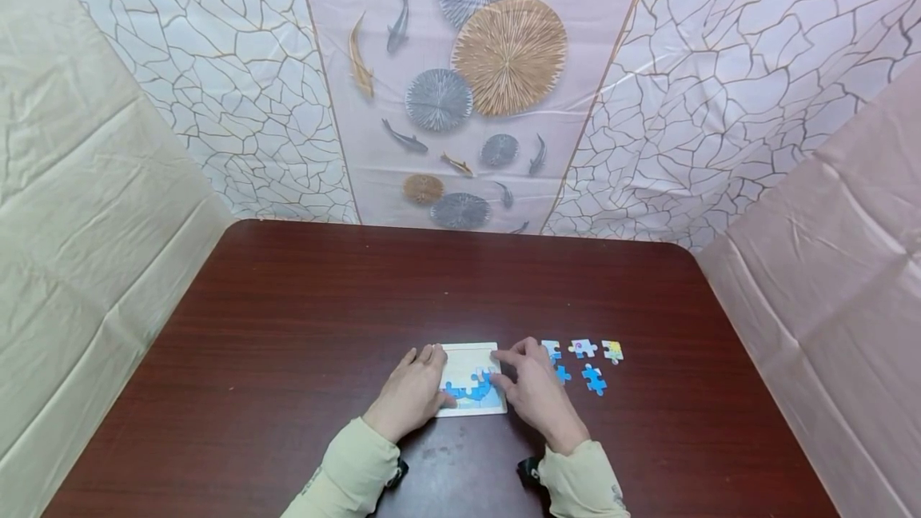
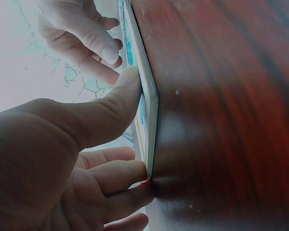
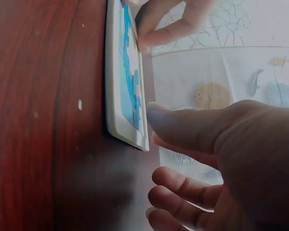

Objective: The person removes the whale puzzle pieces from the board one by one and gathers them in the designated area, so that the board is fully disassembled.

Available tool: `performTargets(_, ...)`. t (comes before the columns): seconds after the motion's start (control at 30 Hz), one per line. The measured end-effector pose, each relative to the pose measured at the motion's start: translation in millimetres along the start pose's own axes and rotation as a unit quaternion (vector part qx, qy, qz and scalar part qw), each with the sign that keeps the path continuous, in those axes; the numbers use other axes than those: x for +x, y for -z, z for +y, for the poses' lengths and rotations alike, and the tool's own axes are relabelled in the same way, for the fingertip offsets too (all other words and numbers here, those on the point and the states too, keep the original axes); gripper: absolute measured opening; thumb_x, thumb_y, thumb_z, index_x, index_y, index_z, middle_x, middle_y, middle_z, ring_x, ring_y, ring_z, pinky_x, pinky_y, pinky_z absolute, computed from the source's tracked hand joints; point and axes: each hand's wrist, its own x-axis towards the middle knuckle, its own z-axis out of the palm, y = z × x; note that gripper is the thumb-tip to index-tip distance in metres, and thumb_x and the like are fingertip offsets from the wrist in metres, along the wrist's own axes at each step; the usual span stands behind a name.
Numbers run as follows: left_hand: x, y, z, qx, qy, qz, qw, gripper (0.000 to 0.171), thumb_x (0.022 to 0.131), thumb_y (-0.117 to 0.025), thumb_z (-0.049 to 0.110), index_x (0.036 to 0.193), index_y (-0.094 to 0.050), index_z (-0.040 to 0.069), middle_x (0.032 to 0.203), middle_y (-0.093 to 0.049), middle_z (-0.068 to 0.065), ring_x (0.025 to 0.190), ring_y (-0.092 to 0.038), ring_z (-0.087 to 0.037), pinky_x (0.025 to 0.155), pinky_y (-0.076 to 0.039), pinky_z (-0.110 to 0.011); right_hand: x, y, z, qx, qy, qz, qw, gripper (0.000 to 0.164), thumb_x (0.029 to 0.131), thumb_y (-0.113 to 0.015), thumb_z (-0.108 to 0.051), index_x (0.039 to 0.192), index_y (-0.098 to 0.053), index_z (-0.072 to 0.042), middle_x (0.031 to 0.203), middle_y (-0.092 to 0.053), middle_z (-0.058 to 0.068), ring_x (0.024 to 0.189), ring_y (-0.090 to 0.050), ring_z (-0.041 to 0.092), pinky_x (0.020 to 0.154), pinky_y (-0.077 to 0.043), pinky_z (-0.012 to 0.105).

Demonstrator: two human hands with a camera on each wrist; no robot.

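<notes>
A shallow jigsaw tray [image 1: 469,347] with a pale rim lies flat on the table. Joined blue puzzle pieces [image 1: 475,395] fill its front and part of its right side; the rest shows bare pale backing. My left hand [image 1: 410,392] holds the tray at its left side, thumb over the front left rim and fingers along the edge. At the right side, my right hand [image 1: 538,394] has its thumb [image 3: 176,120] touching the pieces near the rim. Its index finger reaches the rim farther back, apart from the thumb, and the other fingers bend loosely.
Several loose puzzle pieces lie right of the tray, among them a yellow-patterned piece [image 1: 612,351], a white piece with a swirl [image 1: 582,348] and a blue piece [image 1: 594,379]. My right hand partly covers the nearest ones. Patterned cloth walls [image 1: 460,102] surround the dark red table [image 1: 288,326].
</notes>
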Motion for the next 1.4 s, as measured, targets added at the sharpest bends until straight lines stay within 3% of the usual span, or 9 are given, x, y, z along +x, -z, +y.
performTargets(0.13, -0.8, 3.7, 1.8, 0.002, -0.004, 0.001, 1.0000, 0.070, 0.091, -0.094, 0.035, 0.138, -0.061, -0.006, 0.147, -0.070, -0.033, 0.143, -0.068, -0.046, 0.124, -0.053, -0.062, -1.1, -2.1, 0.9, -0.009, 0.000, -0.017, 1.000, 0.034, 0.101, -0.086, -0.018, 0.131, -0.083, -0.004, 0.115, -0.060, 0.014, 0.102, -0.050, 0.026, 0.075, -0.049, 0.035)
performTargets(0.37, 1.7, -4.4, -3.0, 0.008, 0.006, -0.003, 1.0000, 0.070, 0.090, -0.095, 0.037, 0.137, -0.063, -0.004, 0.148, -0.070, -0.031, 0.144, -0.068, -0.043, 0.126, -0.052, -0.060, -1.8, 9.1, -20.2, -0.016, -0.045, -0.054, 0.997, 0.027, 0.100, -0.085, -0.009, 0.127, -0.085, -0.006, 0.115, -0.061, 0.010, 0.104, -0.050, 0.022, 0.078, -0.050, 0.034)
performTargets(0.63, 0.8, -4.6, -2.9, -0.005, 0.005, 0.001, 1.0000, 0.068, 0.089, -0.096, 0.036, 0.134, -0.064, -0.003, 0.148, -0.070, -0.031, 0.145, -0.067, -0.044, 0.126, -0.051, -0.061, -1.7, 9.7, -22.8, -0.013, -0.042, -0.057, 0.997, 0.021, 0.100, -0.084, -0.008, 0.121, -0.086, -0.007, 0.114, -0.061, 0.009, 0.105, -0.051, 0.022, 0.079, -0.052, 0.035)
performTargets(0.77, -0.3, 1.7, 1.1, -0.021, 0.010, -0.002, 0.9997, 0.067, 0.090, -0.096, 0.031, 0.135, -0.064, -0.006, 0.148, -0.069, -0.033, 0.145, -0.066, -0.046, 0.127, -0.050, -0.062, -1.6, 7.9, -22.4, -0.019, -0.032, -0.051, 0.998, 0.020, 0.099, -0.084, -0.005, 0.119, -0.085, -0.006, 0.114, -0.061, 0.010, 0.104, -0.052, 0.023, 0.079, -0.052, 0.037)
performTargets(0.97, -0.4, 9.9, 6.0, -0.008, 0.009, -0.009, 0.9999, 0.069, 0.091, -0.094, 0.033, 0.137, -0.063, -0.007, 0.147, -0.070, -0.032, 0.144, -0.067, -0.046, 0.125, -0.051, -0.062, -2.3, 4.8, -20.5, -0.022, -0.010, -0.029, 0.999, 0.017, 0.097, -0.085, -0.002, 0.113, -0.080, -0.008, 0.111, -0.061, 0.010, 0.100, -0.052, 0.024, 0.078, -0.051, 0.040)
performTargets(1.2, -0.4, 2.9, 2.1, -0.024, 0.010, -0.001, 0.9997, 0.070, 0.089, -0.096, 0.030, 0.138, -0.062, -0.008, 0.146, -0.070, -0.033, 0.145, -0.066, -0.046, 0.127, -0.050, -0.063, 1.0, 5.8, -23.1, -0.013, -0.046, -0.055, 0.997, 0.020, 0.099, -0.084, -0.002, 0.112, -0.075, -0.012, 0.119, -0.063, 0.011, 0.108, -0.054, 0.026, 0.087, -0.058, 0.044)
performTargets(1.4, 0.0, 1.0, 0.8, -0.006, 0.006, 0.005, 1.0000, 0.073, 0.088, -0.096, 0.034, 0.138, -0.063, -0.008, 0.145, -0.071, -0.032, 0.143, -0.068, -0.045, 0.125, -0.051, -0.062, 2.4, 5.7, -24.8, -0.022, -0.047, -0.060, 0.997, 0.022, 0.097, -0.085, -0.002, 0.110, -0.071, -0.012, 0.105, -0.064, 0.004, 0.099, -0.057, 0.021, 0.082, -0.056, 0.039)
